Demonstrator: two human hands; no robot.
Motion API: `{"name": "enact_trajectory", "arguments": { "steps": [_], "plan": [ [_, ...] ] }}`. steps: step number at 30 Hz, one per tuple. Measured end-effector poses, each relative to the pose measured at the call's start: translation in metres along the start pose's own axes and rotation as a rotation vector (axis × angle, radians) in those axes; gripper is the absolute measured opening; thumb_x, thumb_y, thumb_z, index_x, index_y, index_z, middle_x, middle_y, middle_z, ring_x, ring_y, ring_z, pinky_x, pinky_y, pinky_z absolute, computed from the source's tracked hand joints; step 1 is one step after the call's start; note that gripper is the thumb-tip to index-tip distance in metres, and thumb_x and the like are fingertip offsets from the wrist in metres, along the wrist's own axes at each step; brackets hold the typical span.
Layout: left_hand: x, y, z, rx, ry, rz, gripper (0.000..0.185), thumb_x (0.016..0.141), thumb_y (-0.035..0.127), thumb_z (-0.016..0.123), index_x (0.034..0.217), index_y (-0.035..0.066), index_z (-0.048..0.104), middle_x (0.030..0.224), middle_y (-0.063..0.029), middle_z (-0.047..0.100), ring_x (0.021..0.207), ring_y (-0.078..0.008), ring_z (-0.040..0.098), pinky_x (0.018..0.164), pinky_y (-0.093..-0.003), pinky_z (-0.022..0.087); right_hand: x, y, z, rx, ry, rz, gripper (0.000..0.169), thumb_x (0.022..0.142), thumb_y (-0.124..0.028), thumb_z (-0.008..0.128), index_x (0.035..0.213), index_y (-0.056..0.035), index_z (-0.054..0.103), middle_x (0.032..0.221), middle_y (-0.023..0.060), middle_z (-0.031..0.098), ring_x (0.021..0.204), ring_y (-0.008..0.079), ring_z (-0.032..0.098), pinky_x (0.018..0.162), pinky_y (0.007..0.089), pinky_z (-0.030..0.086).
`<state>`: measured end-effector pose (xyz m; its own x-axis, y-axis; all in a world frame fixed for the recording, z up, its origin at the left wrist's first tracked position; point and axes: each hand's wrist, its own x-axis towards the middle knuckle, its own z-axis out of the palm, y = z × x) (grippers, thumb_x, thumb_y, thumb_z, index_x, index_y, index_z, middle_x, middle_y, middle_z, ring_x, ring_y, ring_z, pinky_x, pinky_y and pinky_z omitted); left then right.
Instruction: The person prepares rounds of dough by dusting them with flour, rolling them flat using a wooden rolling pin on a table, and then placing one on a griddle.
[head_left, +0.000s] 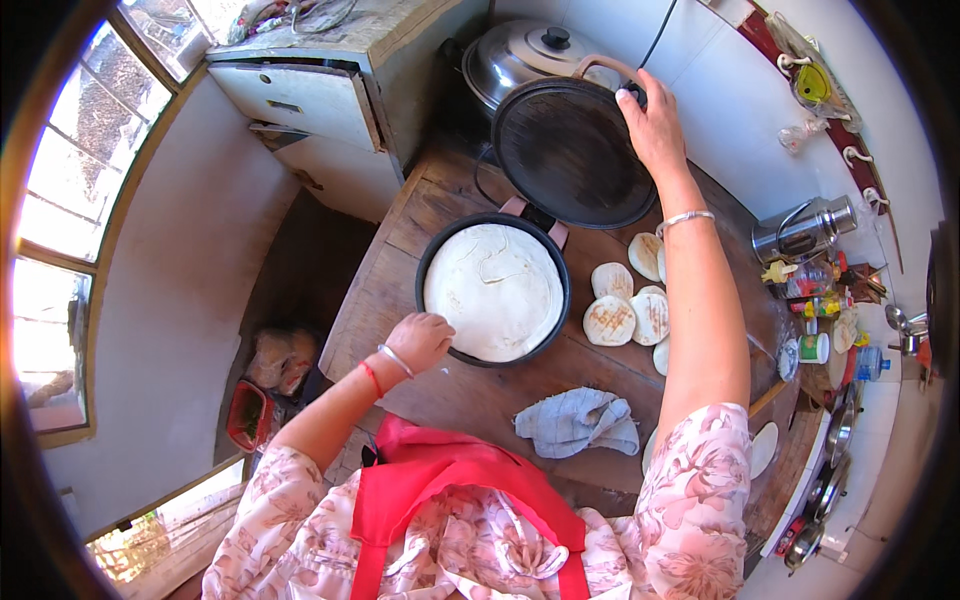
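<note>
A round flat dough sheet fills the lower pan of an electric griddle. Its pale, uncooked-looking surface has a curved crease. My right hand grips the handle of the dark griddle lid, which stands raised and tilted above the hinge. At the lower left rim of the pan is my left hand, fingers curled by the dough's edge; whether they pinch the dough or rest on the rim is hidden. Several browned flatbreads lie on the wooden table to the right of the pan.
A crumpled blue cloth lies near the front of the wooden table. A lidded steel pan stands behind the griddle. Along the right wall are a steel vacuum flask and several jars and bottles. A white cabinet is at the back left.
</note>
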<state>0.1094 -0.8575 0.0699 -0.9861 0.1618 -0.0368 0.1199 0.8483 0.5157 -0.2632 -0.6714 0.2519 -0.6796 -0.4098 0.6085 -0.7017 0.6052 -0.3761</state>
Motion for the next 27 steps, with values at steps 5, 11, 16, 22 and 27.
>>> {"name": "enact_trajectory", "arguments": {
  "steps": [5,11,16,22,27],
  "plan": [
    [-0.039,0.014,-0.020,-0.171,0.171,0.030,0.018,0.079,0.012,0.060,0.094,0.005,0.066,0.098,-0.0111,0.064,0.095,-0.0284,0.061,0.084,-0.0402,0.047,0.015,-0.010,-0.011,0.481,-0.103,0.462,0.041,0.087,-0.035,0.060,0.109,-0.0005,0.063,0.086,0.0094,0.067,0.076,0.0187,0.063,0.071,0.0301,0.049],
    [-0.050,0.047,-0.073,-0.083,0.611,-0.011,0.045,0.076,0.008,0.064,0.120,0.004,0.057,0.132,-0.0198,0.047,0.122,-0.0370,0.046,0.101,-0.0441,0.038,-0.133,-0.132,-0.068,0.592,-0.536,0.251,0.030,0.086,-0.015,0.063,0.113,-0.0020,0.062,0.098,0.0086,0.068,0.089,0.0159,0.064,0.079,0.0310,0.051],
    [-0.048,0.044,-0.068,-0.050,0.475,0.280,0.054,0.075,0.013,0.065,0.127,0.005,0.052,0.137,-0.0186,0.044,0.128,-0.0351,0.042,0.107,-0.0461,0.032,-0.289,-0.194,-0.013,0.374,-0.554,-0.031,0.023,0.074,-0.013,0.067,0.097,-0.0112,0.065,0.081,0.0085,0.065,0.075,0.0284,0.062,0.068,0.0392,0.048],
    [-0.046,0.015,0.005,-0.049,0.078,0.268,0.056,0.084,0.030,0.058,0.132,0.003,0.046,0.135,-0.0175,0.047,0.128,-0.0325,0.041,0.110,-0.0468,0.027,-0.367,-0.191,0.048,0.281,-0.388,-0.045,0.021,0.071,-0.014,0.066,0.090,-0.0075,0.064,0.078,0.0089,0.063,0.077,0.0269,0.060,0.074,0.0393,0.046],
    [-0.057,0.036,0.020,0.073,0.190,0.109,0.059,0.080,0.023,0.060,0.132,0.000,0.045,0.137,-0.0200,0.044,0.130,-0.0350,0.038,0.110,-0.0455,0.026,-0.378,-0.200,0.037,0.241,-0.270,0.001,0.029,0.072,-0.013,0.063,0.099,-0.0037,0.060,0.100,0.0127,0.061,0.097,0.0292,0.058,0.088,0.0392,0.044]
  ]
}}
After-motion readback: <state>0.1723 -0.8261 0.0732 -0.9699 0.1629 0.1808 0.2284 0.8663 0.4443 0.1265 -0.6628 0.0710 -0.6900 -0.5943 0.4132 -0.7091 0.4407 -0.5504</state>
